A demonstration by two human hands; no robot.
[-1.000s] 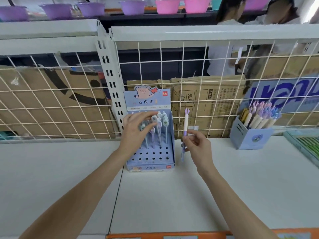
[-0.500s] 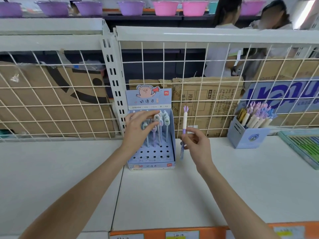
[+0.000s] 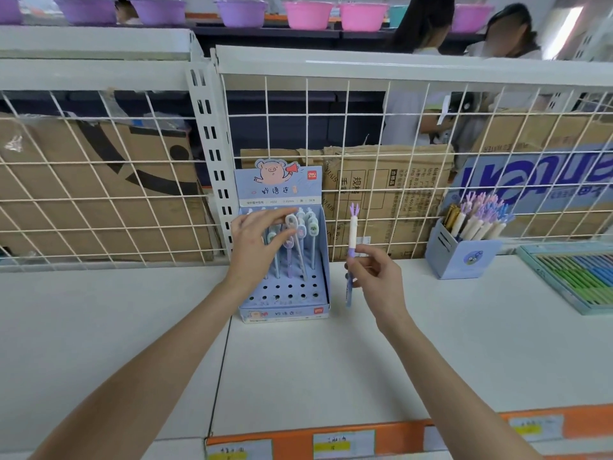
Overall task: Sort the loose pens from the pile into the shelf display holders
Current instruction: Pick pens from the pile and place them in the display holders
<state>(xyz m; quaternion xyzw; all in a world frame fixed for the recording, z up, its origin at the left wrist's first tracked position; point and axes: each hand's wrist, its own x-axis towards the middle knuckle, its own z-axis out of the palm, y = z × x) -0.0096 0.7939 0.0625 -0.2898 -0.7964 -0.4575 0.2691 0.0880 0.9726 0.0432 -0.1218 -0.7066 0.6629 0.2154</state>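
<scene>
Little has changed since a second ago: the left hand (image 3: 255, 247) still pinches a pen top (image 3: 291, 222) in the blue pig display holder (image 3: 285, 293) on the shelf (image 3: 331, 360), while the right hand (image 3: 374, 277) keeps its grip closed round the upright purple-topped pen (image 3: 353, 234) just beside the holder.

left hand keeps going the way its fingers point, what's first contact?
Probably the pens standing in the pig display box: the left hand points up and right, fingertips already at their oval tops. Depth is unclear, so contact may already exist.
</scene>
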